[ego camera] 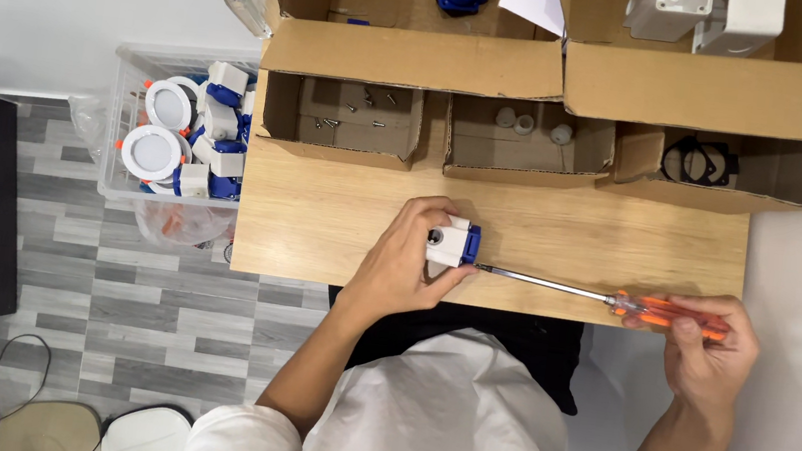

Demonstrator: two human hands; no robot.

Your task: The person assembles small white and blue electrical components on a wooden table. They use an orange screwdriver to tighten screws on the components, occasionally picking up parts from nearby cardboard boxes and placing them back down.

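Presently left hand (pixel 404 261) in closed grip around small white-and-blue housing (pixel 450 241), at bench (pixel 321 216) front edge. Right hand (pixel 709 346) closed on orange-handled screwdriver (pixel 604 299); shaft runs toward 9 o'clock, tip meets housing's blue end. Tip seating hidden. At 12 o'clock, open cardboard trays (pixel 531 140); contents small, indistinct. Clear bin (pixel 180 135) at 10 o'clock.

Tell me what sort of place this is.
Likely a small assembly workstation: cardboard trays of screws and parts, a clear bin of round white fittings, and a screwdriver against a small white-and-blue part.
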